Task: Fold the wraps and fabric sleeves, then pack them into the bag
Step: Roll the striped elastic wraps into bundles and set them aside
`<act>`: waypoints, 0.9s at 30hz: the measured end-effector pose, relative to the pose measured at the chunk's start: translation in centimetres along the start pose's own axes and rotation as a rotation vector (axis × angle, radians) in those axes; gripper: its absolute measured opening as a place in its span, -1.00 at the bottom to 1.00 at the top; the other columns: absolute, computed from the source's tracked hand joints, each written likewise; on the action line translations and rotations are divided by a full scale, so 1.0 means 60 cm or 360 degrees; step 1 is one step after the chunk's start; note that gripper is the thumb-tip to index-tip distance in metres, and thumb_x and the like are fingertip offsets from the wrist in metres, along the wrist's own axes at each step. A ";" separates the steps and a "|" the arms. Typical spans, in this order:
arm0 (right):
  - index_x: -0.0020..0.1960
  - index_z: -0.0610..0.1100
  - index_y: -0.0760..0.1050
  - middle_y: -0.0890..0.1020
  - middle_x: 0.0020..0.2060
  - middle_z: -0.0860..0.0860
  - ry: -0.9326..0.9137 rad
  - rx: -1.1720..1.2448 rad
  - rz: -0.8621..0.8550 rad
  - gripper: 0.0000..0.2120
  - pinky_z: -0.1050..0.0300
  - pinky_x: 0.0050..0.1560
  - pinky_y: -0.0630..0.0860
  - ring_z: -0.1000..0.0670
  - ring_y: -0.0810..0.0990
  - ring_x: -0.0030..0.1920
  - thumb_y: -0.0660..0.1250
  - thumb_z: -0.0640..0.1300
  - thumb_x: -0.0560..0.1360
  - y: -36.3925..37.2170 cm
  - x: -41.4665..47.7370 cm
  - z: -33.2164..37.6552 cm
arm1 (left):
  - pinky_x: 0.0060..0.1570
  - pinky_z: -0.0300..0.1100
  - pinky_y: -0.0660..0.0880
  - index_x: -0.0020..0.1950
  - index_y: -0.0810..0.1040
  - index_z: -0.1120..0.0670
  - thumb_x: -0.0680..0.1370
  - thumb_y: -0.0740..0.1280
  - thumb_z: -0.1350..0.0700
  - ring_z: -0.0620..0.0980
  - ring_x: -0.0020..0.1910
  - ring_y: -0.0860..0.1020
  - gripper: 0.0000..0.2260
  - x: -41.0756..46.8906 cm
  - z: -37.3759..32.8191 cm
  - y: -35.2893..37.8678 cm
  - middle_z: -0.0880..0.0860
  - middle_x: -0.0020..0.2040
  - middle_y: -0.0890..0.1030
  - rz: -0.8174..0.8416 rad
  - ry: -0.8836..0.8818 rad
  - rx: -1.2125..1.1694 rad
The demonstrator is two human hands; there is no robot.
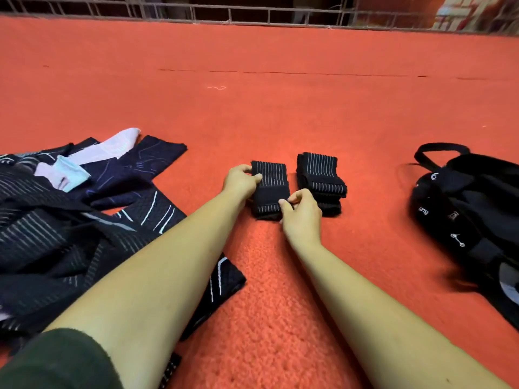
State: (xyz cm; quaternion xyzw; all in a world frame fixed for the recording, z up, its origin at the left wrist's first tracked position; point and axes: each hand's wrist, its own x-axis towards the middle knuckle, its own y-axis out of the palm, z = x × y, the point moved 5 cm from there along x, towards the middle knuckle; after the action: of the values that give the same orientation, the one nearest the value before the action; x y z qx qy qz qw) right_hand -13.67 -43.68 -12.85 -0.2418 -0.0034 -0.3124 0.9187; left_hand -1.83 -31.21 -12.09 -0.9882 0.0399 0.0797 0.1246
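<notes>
Along the left edge of the red carpet [280,108] lies a loose heap of sleeves [70,220]. They are dark navy and black with pale stripes and line patterns, and a pale pink sleeve [112,147] lies across the far side. Nothing in that heap looks folded yet.

Just right of it, near the middle of the carpet, the left hand [238,181] grips the far left end of a black wrap [271,189], thumb laid on top. The wrap lies on the carpet folded into a short, thick block of black elastic with thin white lines running its length. The right hand [302,213] pinches its near right corner.

I'd say the stuff is light, soft and springy, so a fold will want to creep open. It is best held at the ends and pressed flat.

Just beside it to the right sits a second folded wrap [320,178] of the same striped cloth, seemingly several layers thick. I can't be sure whether the two touch. Well apart, by the right edge, the black bag [463,209] slumps with a handle loop standing up. Whether its mouth is open I can't tell.
</notes>
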 end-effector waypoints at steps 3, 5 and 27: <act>-0.02 -0.11 0.49 0.67 -0.18 -0.14 0.0004 -0.0061 0.0015 -0.92 0.08 -0.01 0.40 -0.17 0.63 -0.06 0.35 -0.20 0.50 0.006 0.002 -0.007 | 0.14 0.00 0.57 0.01 0.60 0.08 0.51 0.46 0.20 0.11 0.06 0.64 -0.88 0.032 0.015 0.010 0.15 0.05 0.68 -0.0040 0.0020 0.0137; 0.11 -0.18 0.54 0.68 -0.06 -0.17 0.0019 -0.0106 0.0036 -0.79 0.11 0.08 0.40 -0.16 0.61 0.05 0.31 -0.28 0.48 0.003 -0.002 -0.003 | 0.16 0.02 0.56 -0.06 0.58 0.06 0.49 0.48 0.22 0.11 0.07 0.65 -0.88 0.041 0.022 0.011 0.16 0.04 0.69 -0.0058 0.0029 0.0228; -0.12 -0.12 0.52 0.61 -0.18 -0.08 -0.0049 0.0030 0.0888 -0.89 -0.04 -0.03 0.58 -0.11 0.62 -0.14 0.34 -0.30 0.43 0.031 -0.205 0.194 | -0.12 -0.30 0.47 -0.05 0.64 0.11 0.58 0.35 0.15 -0.19 -0.21 0.57 -0.91 -0.271 -0.098 -0.340 -0.05 -0.16 0.67 0.0167 0.0516 0.0991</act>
State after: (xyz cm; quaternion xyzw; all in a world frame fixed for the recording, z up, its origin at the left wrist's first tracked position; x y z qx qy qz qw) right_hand -20.80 -30.16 -5.31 -0.2295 0.0463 -0.0434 0.9712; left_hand -14.93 -12.02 1.15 -0.8992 0.1322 -0.0879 0.4078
